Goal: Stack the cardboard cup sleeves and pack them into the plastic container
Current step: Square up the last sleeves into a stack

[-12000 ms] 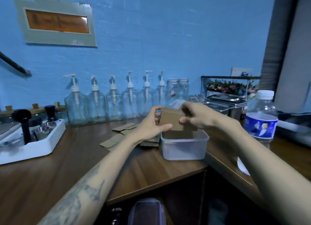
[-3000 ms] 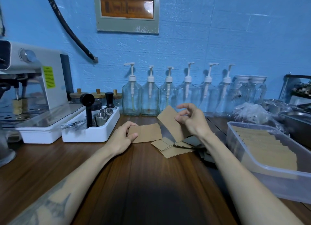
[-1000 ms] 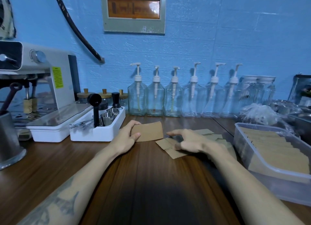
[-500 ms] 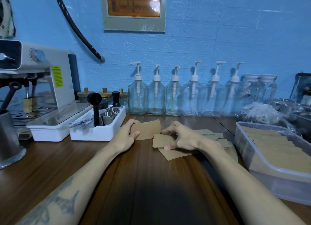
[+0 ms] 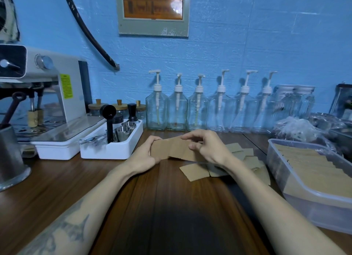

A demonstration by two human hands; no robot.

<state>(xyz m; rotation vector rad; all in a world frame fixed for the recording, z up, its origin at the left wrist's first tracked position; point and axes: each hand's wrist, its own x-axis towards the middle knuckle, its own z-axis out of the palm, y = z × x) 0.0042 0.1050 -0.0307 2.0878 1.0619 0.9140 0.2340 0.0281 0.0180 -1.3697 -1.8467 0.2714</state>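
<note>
Both hands hold brown cardboard cup sleeves (image 5: 174, 149) just above the wooden counter, mid-frame. My left hand (image 5: 146, 153) grips the left end; my right hand (image 5: 205, 147) pinches a sleeve at the right, overlapping the one in the left hand. Several loose flat sleeves (image 5: 198, 172) lie on the counter under and right of my right wrist. The clear plastic container (image 5: 297, 192) stands at the right, with a row of packed sleeves (image 5: 308, 166) in it.
A white tray (image 5: 112, 150) with metal cups and a black tamper sits left of my hands, an espresso machine (image 5: 43, 94) beyond it. Glass pump bottles (image 5: 177, 110) line the blue wall. A metal jug (image 5: 9, 157) stands far left, crinkled plastic bags (image 5: 297, 129) behind the container.
My right hand has lifted a sleeve off the loose pile and brought it left against the sleeve in my left hand. Both hands have risen slightly off the counter.
</note>
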